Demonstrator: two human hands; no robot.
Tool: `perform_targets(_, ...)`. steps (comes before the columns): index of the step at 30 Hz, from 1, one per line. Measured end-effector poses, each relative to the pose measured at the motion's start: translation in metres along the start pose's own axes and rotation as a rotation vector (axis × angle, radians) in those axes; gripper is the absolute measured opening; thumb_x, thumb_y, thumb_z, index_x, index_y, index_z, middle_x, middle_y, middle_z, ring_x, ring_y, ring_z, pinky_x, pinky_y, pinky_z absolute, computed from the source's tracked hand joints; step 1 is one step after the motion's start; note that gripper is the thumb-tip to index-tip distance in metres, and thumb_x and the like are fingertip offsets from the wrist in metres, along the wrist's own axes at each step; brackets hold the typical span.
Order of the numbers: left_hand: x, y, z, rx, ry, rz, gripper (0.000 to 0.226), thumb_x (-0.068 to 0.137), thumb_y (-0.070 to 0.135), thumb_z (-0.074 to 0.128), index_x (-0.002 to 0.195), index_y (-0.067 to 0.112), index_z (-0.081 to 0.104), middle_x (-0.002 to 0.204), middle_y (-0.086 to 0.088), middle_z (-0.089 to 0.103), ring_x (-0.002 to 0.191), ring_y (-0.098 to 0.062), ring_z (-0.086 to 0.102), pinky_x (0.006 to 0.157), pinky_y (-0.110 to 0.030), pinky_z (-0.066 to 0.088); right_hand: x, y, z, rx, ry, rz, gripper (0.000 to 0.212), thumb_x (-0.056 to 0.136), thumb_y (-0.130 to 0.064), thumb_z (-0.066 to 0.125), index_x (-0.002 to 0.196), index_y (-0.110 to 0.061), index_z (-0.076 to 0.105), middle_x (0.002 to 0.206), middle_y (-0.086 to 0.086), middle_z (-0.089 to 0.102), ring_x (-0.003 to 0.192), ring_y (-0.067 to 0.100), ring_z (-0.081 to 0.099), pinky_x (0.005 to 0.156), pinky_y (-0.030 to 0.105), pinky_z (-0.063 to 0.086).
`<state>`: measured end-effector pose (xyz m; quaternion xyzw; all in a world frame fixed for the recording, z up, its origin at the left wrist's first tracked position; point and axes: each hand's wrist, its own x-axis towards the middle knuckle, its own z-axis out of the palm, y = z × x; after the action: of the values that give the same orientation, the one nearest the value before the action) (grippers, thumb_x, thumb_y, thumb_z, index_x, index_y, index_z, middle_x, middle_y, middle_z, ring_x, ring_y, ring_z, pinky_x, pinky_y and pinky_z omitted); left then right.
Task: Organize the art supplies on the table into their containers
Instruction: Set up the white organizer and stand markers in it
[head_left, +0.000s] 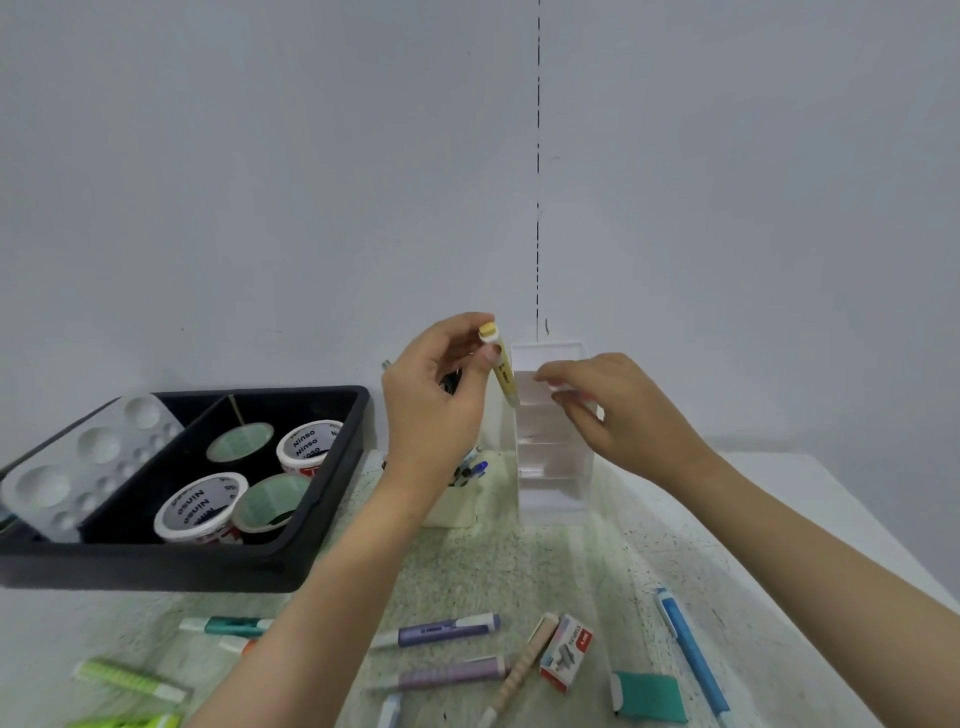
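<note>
While the left hand (436, 400) pinches a yellow marker (503, 379) upright, the right hand (623, 410) sits at the clear drawer organizer (553, 467).
The left grip closes on the marker's upper end, tip down, at 9 o'clock of the organizer's top. The right grip is narrow, fingers curled against the organizer's upper front; whether it holds anything cannot be told. The organizer stands at 12 o'clock on the counter (519, 561), a black tray (156, 571) at 10 o'clock; purple markers (441, 630), a staples box (567, 653) and a blue pen (691, 660) lie loose toward 6 o'clock.
</note>
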<state>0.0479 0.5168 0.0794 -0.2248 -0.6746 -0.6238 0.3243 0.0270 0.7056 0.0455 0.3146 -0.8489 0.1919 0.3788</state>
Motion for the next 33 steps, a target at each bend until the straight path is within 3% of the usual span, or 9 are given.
perform_targets(2, 0.001, -0.003, 0.001, 0.001, -0.002, -0.001, 0.026, 0.086, 0.0, 0.063, 0.099, 0.023, 0.065, 0.09, 0.007, 0.068, 0.084, -0.004, 0.066, 0.079, -0.015, 0.05, -0.002, 0.001, 0.002, 0.0, 0.016, 0.017, 0.025, 0.09, -0.018, 0.048, 0.109, -0.012, 0.063, 0.092, -0.007, 0.069, 0.08, 0.003, 0.055, 0.09, 0.014, 0.031)
perform_targets(7, 0.002, -0.009, 0.004, -0.015, -0.007, 0.005, 0.028, 0.086, 0.001, 0.063, 0.1, 0.025, 0.065, 0.092, 0.005, 0.069, 0.087, -0.008, 0.066, 0.081, -0.02, 0.051, -0.003, 0.005, 0.005, -0.1, 0.012, -0.002, 0.021, 0.089, -0.019, 0.053, 0.105, -0.016, 0.065, 0.085, -0.012, 0.067, 0.08, 0.01, 0.058, 0.088, 0.025, 0.034)
perform_targets(13, 0.004, -0.013, 0.007, -0.03, -0.012, 0.013, 0.026, 0.086, 0.003, 0.062, 0.102, 0.024, 0.065, 0.097, -0.001, 0.069, 0.09, -0.012, 0.067, 0.083, -0.024, 0.052, -0.008, 0.008, 0.008, -0.142, -0.005, 0.054, 0.016, 0.088, -0.025, 0.05, 0.095, -0.018, 0.062, 0.078, -0.014, 0.062, 0.083, 0.01, 0.053, 0.098, 0.028, 0.027)
perform_targets(20, 0.003, -0.018, 0.011, -0.019, -0.063, 0.004, 0.028, 0.086, -0.001, 0.063, 0.101, 0.022, 0.065, 0.094, 0.002, 0.068, 0.088, -0.005, 0.066, 0.081, -0.018, 0.05, -0.01, 0.011, 0.016, -0.164, 0.046, 0.108, 0.015, 0.083, -0.026, 0.054, 0.087, -0.02, 0.067, 0.101, -0.006, 0.066, 0.095, 0.017, 0.059, 0.09, 0.025, 0.029)
perform_targets(24, 0.001, -0.025, 0.014, 0.057, -0.148, 0.05, 0.028, 0.085, 0.001, 0.064, 0.101, 0.023, 0.065, 0.094, 0.013, 0.067, 0.088, -0.002, 0.065, 0.081, -0.015, 0.049, -0.013, 0.011, 0.021, -0.169, 0.051, 0.219, 0.023, 0.085, -0.034, 0.052, 0.09, -0.022, 0.07, 0.12, 0.008, 0.057, 0.11, 0.022, 0.049, 0.092, 0.029, 0.028)
perform_targets(27, -0.002, -0.036, 0.017, 0.196, -0.224, 0.057, 0.024, 0.084, 0.006, 0.066, 0.101, 0.022, 0.068, 0.097, 0.02, 0.063, 0.094, 0.004, 0.06, 0.086, -0.01, 0.042, -0.015, 0.009, 0.02, -0.057, 0.022, 0.3, 0.03, 0.089, -0.04, 0.047, 0.098, -0.026, 0.072, 0.13, 0.007, 0.052, 0.118, 0.022, 0.045, 0.096, 0.033, 0.028)
perform_targets(31, -0.009, -0.054, 0.024, 0.421, -0.279, 0.011, 0.019, 0.082, 0.016, 0.07, 0.098, 0.026, 0.071, 0.107, 0.013, 0.053, 0.113, -0.015, 0.052, 0.099, -0.025, 0.031, -0.015, 0.009, 0.019, 0.084, 0.009, 0.376, 0.033, 0.09, -0.043, 0.041, 0.102, -0.034, 0.071, 0.136, 0.003, 0.048, 0.122, 0.02, 0.043, 0.1, 0.036, 0.027)
perform_targets(33, -0.011, -0.059, 0.027, 0.489, -0.28, 0.015, 0.018, 0.082, 0.018, 0.07, 0.098, 0.028, 0.07, 0.111, 0.006, 0.058, 0.12, -0.017, 0.044, 0.098, -0.021, 0.022, -0.016, 0.009, 0.02, 0.139, 0.02, 0.402, 0.035, 0.088, -0.046, 0.04, 0.101, -0.034, 0.071, 0.136, 0.001, 0.048, 0.121, 0.017, 0.044, 0.102, 0.038, 0.031)
